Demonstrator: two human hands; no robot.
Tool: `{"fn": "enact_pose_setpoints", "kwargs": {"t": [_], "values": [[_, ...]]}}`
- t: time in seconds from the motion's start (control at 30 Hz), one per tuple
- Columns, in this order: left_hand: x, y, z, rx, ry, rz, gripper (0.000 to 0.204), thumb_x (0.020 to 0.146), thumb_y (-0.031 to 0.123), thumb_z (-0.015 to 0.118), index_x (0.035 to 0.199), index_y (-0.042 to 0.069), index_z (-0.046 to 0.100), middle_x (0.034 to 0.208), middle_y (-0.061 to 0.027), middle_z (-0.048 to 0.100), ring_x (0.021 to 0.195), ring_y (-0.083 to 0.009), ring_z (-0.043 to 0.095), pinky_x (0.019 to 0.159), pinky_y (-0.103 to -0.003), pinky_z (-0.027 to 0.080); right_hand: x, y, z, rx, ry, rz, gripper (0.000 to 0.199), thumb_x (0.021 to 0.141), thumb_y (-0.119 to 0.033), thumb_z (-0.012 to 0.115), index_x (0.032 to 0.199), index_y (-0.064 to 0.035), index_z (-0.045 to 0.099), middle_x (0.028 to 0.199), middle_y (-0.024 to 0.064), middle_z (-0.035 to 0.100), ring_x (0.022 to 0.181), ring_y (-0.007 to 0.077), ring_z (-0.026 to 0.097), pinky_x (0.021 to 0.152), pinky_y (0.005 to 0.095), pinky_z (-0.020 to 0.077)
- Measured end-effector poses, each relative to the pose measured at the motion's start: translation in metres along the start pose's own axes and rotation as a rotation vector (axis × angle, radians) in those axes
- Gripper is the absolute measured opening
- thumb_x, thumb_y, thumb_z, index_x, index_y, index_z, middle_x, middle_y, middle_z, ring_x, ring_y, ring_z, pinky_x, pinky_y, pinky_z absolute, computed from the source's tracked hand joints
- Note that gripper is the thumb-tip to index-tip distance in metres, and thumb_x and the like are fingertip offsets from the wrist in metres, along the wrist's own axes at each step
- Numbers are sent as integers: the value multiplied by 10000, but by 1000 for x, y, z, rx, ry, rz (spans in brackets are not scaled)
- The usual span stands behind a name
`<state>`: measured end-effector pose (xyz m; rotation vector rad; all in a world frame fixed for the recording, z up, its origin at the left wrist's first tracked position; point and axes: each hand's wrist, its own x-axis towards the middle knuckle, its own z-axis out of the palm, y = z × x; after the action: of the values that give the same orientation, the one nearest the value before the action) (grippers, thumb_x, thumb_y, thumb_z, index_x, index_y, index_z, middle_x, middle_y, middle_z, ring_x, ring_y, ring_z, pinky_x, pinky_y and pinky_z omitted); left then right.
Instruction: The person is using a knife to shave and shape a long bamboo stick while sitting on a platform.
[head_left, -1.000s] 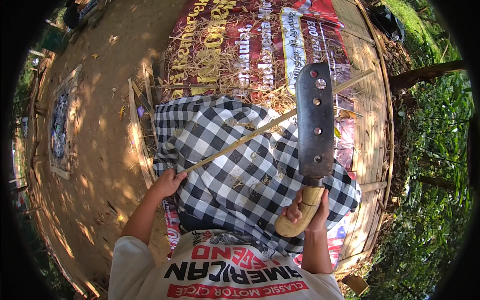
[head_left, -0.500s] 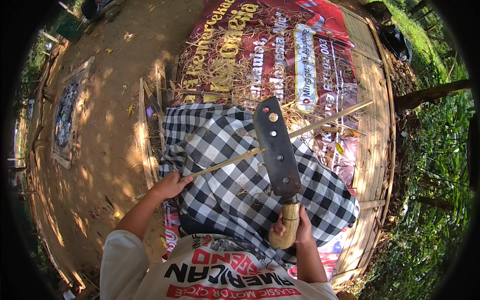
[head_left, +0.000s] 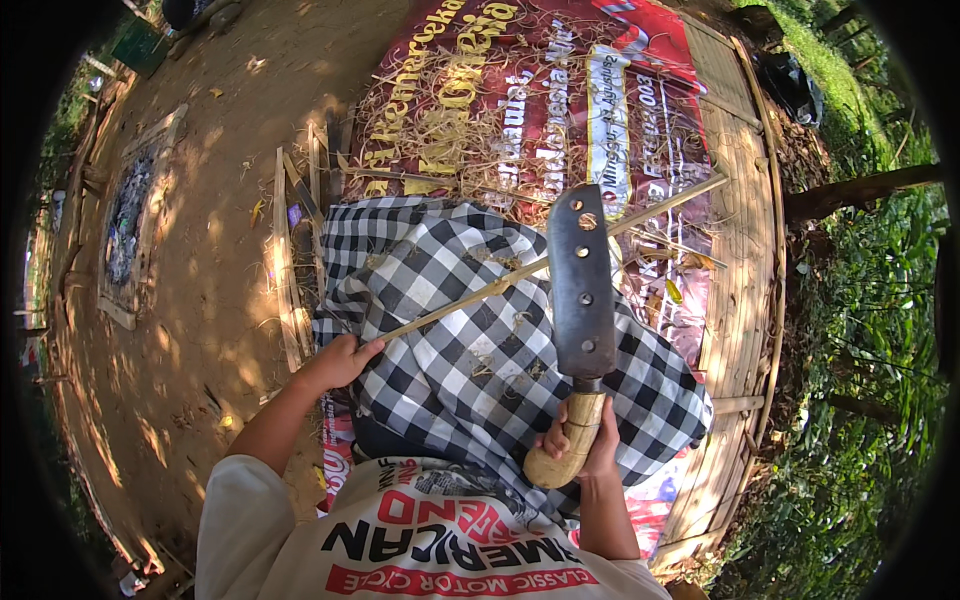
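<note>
A wide dark blade with a row of round holes and a wooden handle, a cleaver (head_left: 582, 290), stands out from my right hand (head_left: 592, 437), whose fingers wrap the handle. My left hand (head_left: 345, 362) pinches the near end of a thin bamboo strip (head_left: 455, 306). The strip slants up and to the right, passes behind the blade and comes out beyond it. Whether the blade touches the strip, I cannot tell. Beneath both lies a black and white checked cloth (head_left: 430, 370) over my lap, with a few shavings on it.
Ahead, a dark red printed banner (head_left: 430, 110) strewn with curly shavings covers a bamboo platform (head_left: 745, 240). Bamboo pieces (head_left: 284, 260) lie at its left edge. Farther left is bare soil with a framed ash pit (head_left: 128, 225). Green plants and a trunk (head_left: 865, 190) stand at right.
The cleaver has shifted to the right and a little up along the strip, and its tip has tilted rightward. My left hand still holds the strip near the same spot.
</note>
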<state>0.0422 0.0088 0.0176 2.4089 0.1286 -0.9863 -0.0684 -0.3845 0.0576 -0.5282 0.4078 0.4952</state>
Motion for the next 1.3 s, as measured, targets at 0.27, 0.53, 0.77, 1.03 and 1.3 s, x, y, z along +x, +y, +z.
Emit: {"fn": "enact_pose_setpoints", "kwargs": {"t": [0.27,0.53,0.77,1.03,1.3], "values": [[-5,0,3,-10,61,15,835,867,655,452,810,-169,575,777,-349,578,799,-450,611,725,-455,470,5,12,2,28,-62,-15,714,884,-706,231,943,-40,480,559,79,497,503,221,528,748,416,455],[-7,-3,6,24,144,57,840,862,661,451,749,-164,564,729,-341,567,751,-458,597,686,-453,470,-7,25,13,-309,-44,89,572,934,-558,414,982,1,529,630,93,560,556,180,551,673,326,483],[-8,2,-2,85,150,93,764,850,627,507,672,-113,579,637,-304,555,687,-459,599,619,-466,467,1,3,35,-925,198,-339,468,915,-451,542,873,15,554,601,61,539,565,138,548,526,293,429],[-8,3,12,169,333,215,733,847,600,528,558,-73,559,549,-287,512,605,-473,568,541,-497,439,23,-68,61,-1910,399,-862,426,731,-435,735,858,-50,604,627,126,596,572,311,594,536,386,471],[-5,-10,21,51,348,186,758,845,623,517,543,-72,526,539,-288,491,594,-478,552,530,-492,419,45,-104,21,-2272,278,-992,474,734,-519,694,841,-72,580,596,85,541,559,259,551,593,365,466]]}}
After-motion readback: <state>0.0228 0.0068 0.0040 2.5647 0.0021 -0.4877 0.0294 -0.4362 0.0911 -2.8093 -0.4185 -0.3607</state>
